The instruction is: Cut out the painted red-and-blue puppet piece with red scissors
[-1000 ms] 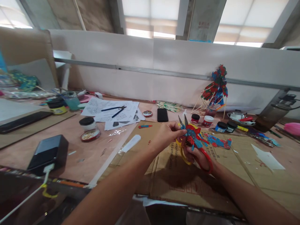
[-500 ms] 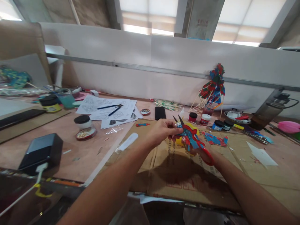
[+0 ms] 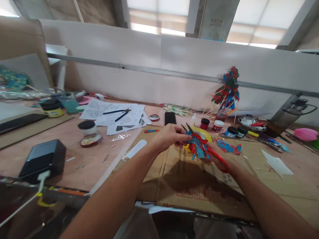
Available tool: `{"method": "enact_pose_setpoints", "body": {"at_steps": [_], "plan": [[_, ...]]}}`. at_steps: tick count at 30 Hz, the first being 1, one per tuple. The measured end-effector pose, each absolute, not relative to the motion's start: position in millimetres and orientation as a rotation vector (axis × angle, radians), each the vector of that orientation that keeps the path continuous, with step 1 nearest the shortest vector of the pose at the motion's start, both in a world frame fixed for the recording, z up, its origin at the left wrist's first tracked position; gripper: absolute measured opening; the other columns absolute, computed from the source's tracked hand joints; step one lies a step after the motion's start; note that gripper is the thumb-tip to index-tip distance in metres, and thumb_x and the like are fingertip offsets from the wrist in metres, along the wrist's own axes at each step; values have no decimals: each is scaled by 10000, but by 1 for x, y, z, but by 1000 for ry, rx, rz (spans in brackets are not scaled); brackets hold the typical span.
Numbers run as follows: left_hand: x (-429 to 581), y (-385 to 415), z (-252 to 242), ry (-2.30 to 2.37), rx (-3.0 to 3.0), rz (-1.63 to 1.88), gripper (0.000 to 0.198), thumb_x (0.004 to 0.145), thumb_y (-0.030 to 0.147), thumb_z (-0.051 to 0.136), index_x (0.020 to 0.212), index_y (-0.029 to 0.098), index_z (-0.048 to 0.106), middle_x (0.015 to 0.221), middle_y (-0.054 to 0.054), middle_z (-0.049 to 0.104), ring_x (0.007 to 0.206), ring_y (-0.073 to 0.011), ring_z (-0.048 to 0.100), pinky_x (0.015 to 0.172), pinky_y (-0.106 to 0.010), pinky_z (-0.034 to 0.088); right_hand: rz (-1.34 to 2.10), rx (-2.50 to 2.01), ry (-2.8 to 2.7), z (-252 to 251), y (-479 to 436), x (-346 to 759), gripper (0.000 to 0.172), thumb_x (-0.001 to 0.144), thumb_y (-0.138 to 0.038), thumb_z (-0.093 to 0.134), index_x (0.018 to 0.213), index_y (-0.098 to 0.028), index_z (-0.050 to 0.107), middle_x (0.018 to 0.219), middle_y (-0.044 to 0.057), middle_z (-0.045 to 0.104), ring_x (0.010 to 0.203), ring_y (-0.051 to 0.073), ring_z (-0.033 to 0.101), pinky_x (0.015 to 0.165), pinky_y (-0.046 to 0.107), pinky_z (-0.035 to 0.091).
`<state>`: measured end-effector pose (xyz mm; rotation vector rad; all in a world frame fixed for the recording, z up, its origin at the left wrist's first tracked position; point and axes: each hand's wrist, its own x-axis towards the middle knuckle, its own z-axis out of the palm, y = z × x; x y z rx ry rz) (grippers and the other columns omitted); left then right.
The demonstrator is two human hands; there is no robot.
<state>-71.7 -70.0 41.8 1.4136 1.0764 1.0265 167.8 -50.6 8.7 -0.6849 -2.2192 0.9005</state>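
Note:
My left hand [image 3: 174,135] is closed, its thumb and fingers pinching the left edge of a red and blue painted cutout [image 3: 199,146]. My right hand [image 3: 215,156] is wrapped round the red handles of a pair of scissors [image 3: 219,159]. The dark blades stand apart, pointing up and left beside the cutout; part of them is hidden by it. Behind the cutout lies a round yellow roll of tape [image 3: 205,134]. To the right, another red and blue painted piece [image 3: 228,146] lies flat on the cardboard [image 3: 171,179]. A small painted scrap [image 3: 151,131] lies left of my hands.
Paint jars [image 3: 218,126] stand behind my hands, near a black phone [image 3: 170,118]. Pliers [image 3: 122,114] rest on printed sheets [image 3: 94,114] at the left. Painted figures on sticks [image 3: 230,86] stand in a cup. A bottle [image 3: 284,118] stands at the right, a black box [image 3: 45,159] at the left.
The cutout has turned in my hands, showing its face differently, and more of the yellow tape roll shows behind it. Both hands keep their hold and have shifted only slightly.

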Motion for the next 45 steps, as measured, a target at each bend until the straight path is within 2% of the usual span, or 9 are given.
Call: {"method": "enact_pose_setpoints", "body": {"at_steps": [5,11,15,20,24,27,33,39,45], "plan": [[-75,-67,42,1065,1466,995,262,696,354,807,602,201,617,560,3,627,476,-104,539,483,-248,378,948,-792,-2271,6,-52,168,242,795,-314,631,1010,-267,732,955,71,731,811,240,668,697,325,582],[-77,-67,44,1077,1476,965,266,688,371,800,607,202,610,522,13,595,479,-108,531,475,-241,370,926,-838,-2250,5,-53,174,369,790,-304,630,1144,-248,719,1102,99,722,957,260,671,786,356,590],[-76,-69,45,1057,1474,982,260,673,366,805,615,200,614,531,17,603,477,-101,532,473,-236,364,1059,-824,-2208,8,-56,169,319,780,-309,633,1085,-249,709,989,79,705,882,238,637,687,318,568],[-75,-67,42,1056,1442,994,277,693,373,805,598,204,607,562,-3,637,497,-112,562,471,-241,347,1241,-788,-2083,3,-55,159,119,762,-342,673,827,-250,633,731,9,572,672,180,509,565,282,470],[-71,-66,39,1011,1381,1033,321,681,389,827,586,205,582,585,-12,652,519,-122,587,474,-243,334,1350,-793,-1960,-7,-52,157,217,742,-335,674,695,-241,484,634,-28,434,530,121,309,448,255,290],[-67,-68,38,1011,1340,1062,320,722,431,800,620,203,600,596,-13,654,544,-123,609,483,-238,345,1388,-793,-1936,-8,-52,156,258,735,-387,650,680,-243,443,583,-46,372,494,106,243,431,251,229],[-68,-70,38,955,1420,1105,364,817,505,707,644,194,630,604,-6,647,573,-130,649,491,-231,366,1466,-796,-1904,-5,-57,148,329,734,-501,667,743,-228,483,597,-49,378,492,94,270,446,242,240],[-70,-68,36,971,1525,1111,344,867,458,666,648,192,660,621,-20,661,573,-113,616,501,-225,381,1651,-735,-1749,-15,-61,142,351,788,-518,678,816,-215,503,582,-85,328,478,75,231,440,221,202],[-63,-71,39,960,1417,1083,271,854,407,699,692,189,684,680,-36,705,613,-133,670,521,-229,443,1630,-669,-1736,-18,-59,144,240,847,-423,641,860,-204,543,585,-80,348,483,87,253,441,226,222]]}}
